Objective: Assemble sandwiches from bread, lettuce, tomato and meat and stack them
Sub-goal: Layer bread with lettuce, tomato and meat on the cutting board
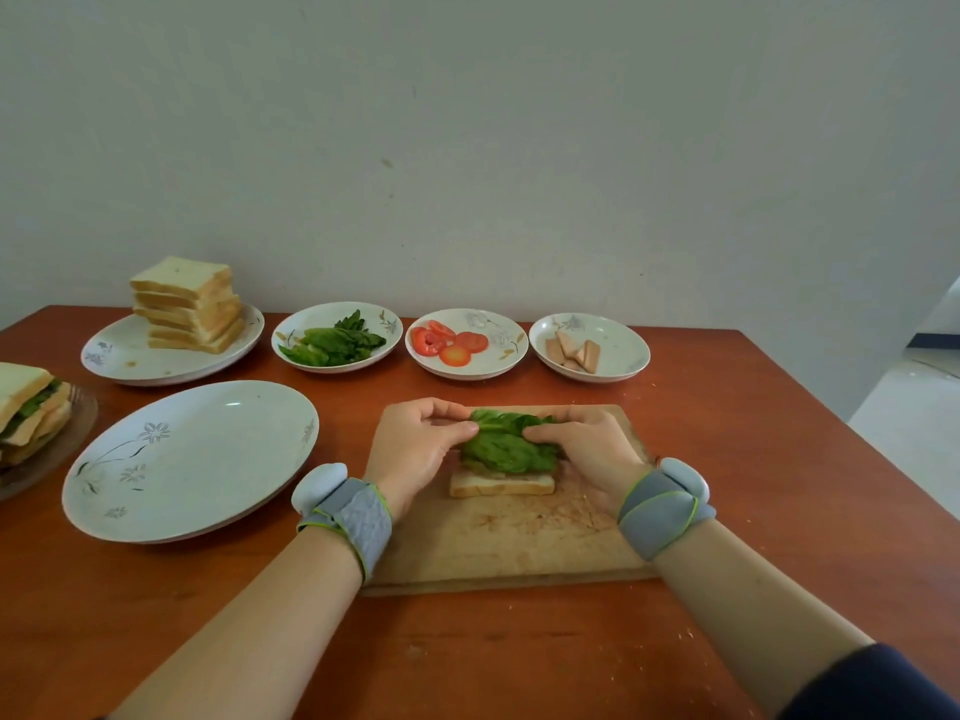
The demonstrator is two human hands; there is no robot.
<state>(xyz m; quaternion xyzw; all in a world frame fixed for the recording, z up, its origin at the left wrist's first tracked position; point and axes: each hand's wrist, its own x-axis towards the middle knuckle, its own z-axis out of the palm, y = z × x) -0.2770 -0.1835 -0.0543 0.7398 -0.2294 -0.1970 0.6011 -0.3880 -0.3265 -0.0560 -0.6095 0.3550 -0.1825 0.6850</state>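
On the wooden cutting board lies one slice of white bread with a lettuce leaf on top. My left hand pinches the leaf's left edge between thumb and fingers. On the right side of the leaf, my right hand holds it with curled fingers. Along the back of the table stand a plate with a stack of bread slices, a bowl of lettuce, a bowl of tomato slices and a bowl of meat pieces.
A large white plate with nothing on it lies left of the board. At the far left edge a glass plate holds stacked finished sandwiches. The table's right edge drops to the floor; a wall closes the back.
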